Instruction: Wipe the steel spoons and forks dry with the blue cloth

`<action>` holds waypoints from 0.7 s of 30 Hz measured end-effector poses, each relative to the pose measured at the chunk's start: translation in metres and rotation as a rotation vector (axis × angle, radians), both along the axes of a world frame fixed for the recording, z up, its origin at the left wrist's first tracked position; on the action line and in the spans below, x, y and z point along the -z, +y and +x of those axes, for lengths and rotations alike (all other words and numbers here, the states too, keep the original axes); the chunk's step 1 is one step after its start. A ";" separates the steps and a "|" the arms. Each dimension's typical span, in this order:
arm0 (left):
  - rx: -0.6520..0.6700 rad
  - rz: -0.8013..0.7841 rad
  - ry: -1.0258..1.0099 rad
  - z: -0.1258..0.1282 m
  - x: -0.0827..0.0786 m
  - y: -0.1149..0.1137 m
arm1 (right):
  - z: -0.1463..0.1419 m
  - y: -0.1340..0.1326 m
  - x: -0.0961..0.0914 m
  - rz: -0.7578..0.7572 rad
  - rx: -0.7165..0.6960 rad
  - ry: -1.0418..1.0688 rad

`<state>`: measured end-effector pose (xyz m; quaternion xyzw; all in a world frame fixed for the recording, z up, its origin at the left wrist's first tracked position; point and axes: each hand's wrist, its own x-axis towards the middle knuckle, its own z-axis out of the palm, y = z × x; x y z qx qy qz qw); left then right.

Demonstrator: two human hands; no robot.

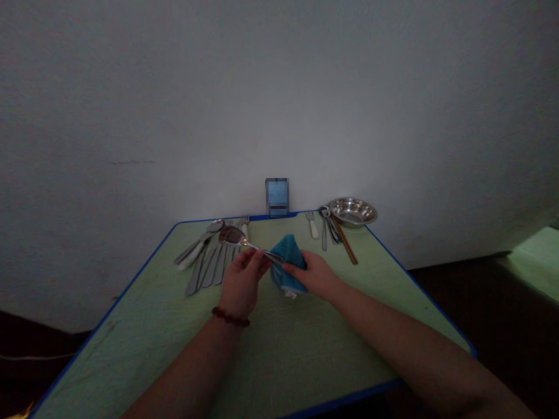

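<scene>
My left hand [244,276] is closed on the handle of a large metal serving spoon [233,235], whose bowl points to the far left. In my right hand [315,273] is a blue cloth [288,249], pressed around the end of the spoon's handle. Both hands are raised over the middle of the table. Just left of my left hand lie several pieces of metal cutlery [209,265], fanned out, some with white handles. The spoon's bowl partly covers their far ends. The cloth hides part of the spoon handle.
A green table [305,355] with a blue edge stands against a grey wall. At the back right are a steel bowl [353,212], wooden chopsticks [347,241], a white-handled fork [312,226] and several metal spoons [324,224]. A blurred upright screen [277,198] stands at the back.
</scene>
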<state>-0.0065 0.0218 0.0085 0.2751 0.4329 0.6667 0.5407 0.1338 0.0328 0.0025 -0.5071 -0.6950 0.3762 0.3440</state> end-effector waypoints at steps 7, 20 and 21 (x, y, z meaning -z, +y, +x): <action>-0.034 0.044 -0.040 0.001 0.004 0.005 | 0.001 0.002 0.000 -0.021 0.010 -0.025; -0.061 -0.012 -0.014 0.005 -0.016 0.008 | 0.005 0.006 -0.011 0.026 0.045 -0.137; -0.054 -0.017 -0.010 0.005 -0.016 0.009 | 0.006 0.007 -0.011 0.025 0.039 -0.141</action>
